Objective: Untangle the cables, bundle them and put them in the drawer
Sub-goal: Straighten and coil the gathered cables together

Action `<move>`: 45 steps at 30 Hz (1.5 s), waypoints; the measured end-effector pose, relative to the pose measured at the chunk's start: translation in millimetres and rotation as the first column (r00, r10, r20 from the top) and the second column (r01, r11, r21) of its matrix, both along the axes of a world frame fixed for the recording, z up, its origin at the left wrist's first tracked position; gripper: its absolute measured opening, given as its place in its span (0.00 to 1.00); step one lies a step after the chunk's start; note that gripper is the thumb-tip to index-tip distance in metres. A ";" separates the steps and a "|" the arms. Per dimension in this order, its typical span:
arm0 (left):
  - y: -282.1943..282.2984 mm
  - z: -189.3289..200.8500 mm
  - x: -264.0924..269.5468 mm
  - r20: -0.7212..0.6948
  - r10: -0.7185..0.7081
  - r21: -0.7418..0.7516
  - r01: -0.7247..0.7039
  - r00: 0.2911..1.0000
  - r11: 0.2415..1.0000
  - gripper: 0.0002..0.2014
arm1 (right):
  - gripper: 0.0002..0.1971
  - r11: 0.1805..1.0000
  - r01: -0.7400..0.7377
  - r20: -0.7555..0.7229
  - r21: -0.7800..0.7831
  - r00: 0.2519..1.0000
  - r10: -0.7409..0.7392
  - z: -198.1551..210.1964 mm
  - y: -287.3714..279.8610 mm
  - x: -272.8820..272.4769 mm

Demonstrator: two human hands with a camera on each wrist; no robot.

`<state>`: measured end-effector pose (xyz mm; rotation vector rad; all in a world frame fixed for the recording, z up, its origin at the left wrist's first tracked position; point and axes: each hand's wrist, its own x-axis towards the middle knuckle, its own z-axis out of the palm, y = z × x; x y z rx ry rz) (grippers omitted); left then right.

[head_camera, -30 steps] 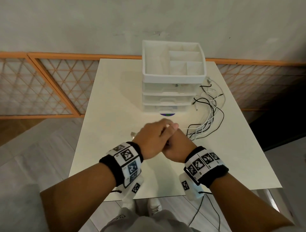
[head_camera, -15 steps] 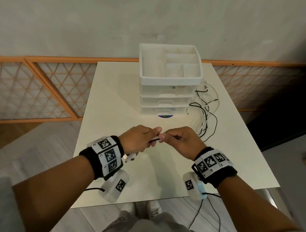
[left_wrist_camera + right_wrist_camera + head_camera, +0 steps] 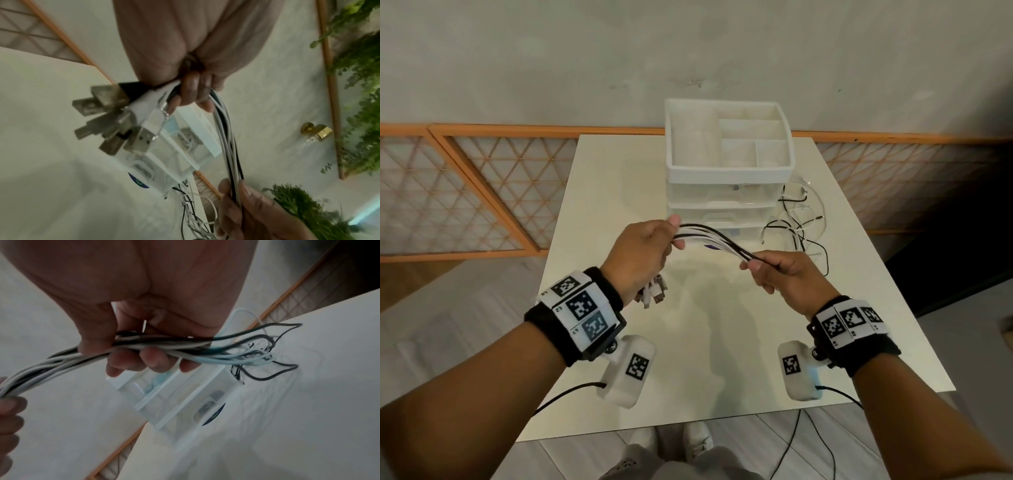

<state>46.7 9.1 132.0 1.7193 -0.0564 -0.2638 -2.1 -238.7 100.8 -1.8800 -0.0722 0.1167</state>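
Observation:
A bundle of black and white cables (image 3: 717, 240) stretches between both hands above the white table (image 3: 619, 212). My left hand (image 3: 645, 255) grips the bundle near its end, and several USB plugs (image 3: 654, 294) (image 3: 123, 123) hang below the fist. My right hand (image 3: 774, 270) (image 3: 131, 331) grips the same cables (image 3: 144, 344) further along. Past it the loose ends (image 3: 798, 226) trail onto the table to the right of the white drawer unit (image 3: 726, 209), whose drawers are closed.
An open compartment tray (image 3: 729, 144) tops the drawer unit at the table's back. A dark round sticker (image 3: 137, 181) lies at the unit's base. An orange lattice rail (image 3: 465, 192) runs behind and left of the table. Black camera leads hang off the near edge.
The hands have separated from a clasped position and risen; the left moved left and up, the right moved right, drawing the cable bundle taut between them.

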 end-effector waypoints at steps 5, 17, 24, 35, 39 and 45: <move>-14.8 0.3 -0.1 -0.076 0.171 0.041 -0.168 0.982 0.985 0.31 | 0.10 0.964 0.267 0.179 0.001 0.948 -0.262 -1.1 17.1 4.7; -31.5 10.1 -10.5 -0.241 -0.007 -0.411 -0.096 0.971 0.907 0.16 | 0.25 0.912 -0.066 0.407 -0.404 0.880 0.244 0.1 78.5 -12.3; -9.2 16.4 -2.0 -0.053 -0.133 -0.293 0.112 0.990 0.950 0.15 | 0.31 0.987 0.076 0.228 -0.139 0.973 -0.042 17.7 49.7 -10.2; -15.9 26.7 -10.9 0.026 -0.378 0.202 0.365 0.926 0.909 0.12 | 0.26 0.855 -0.038 0.430 -0.517 0.852 0.298 82.2 69.1 16.4; -14.8 22.9 -8.4 -0.020 -0.389 0.236 0.383 0.921 0.893 0.12 | 0.22 0.808 -0.044 0.435 -0.588 0.825 0.361 82.8 71.3 17.4; -24.8 22.9 -15.7 -0.012 -0.274 0.253 0.268 0.962 0.930 0.17 | 0.21 0.759 -0.042 0.361 -0.650 0.862 0.357 90.2 73.6 20.2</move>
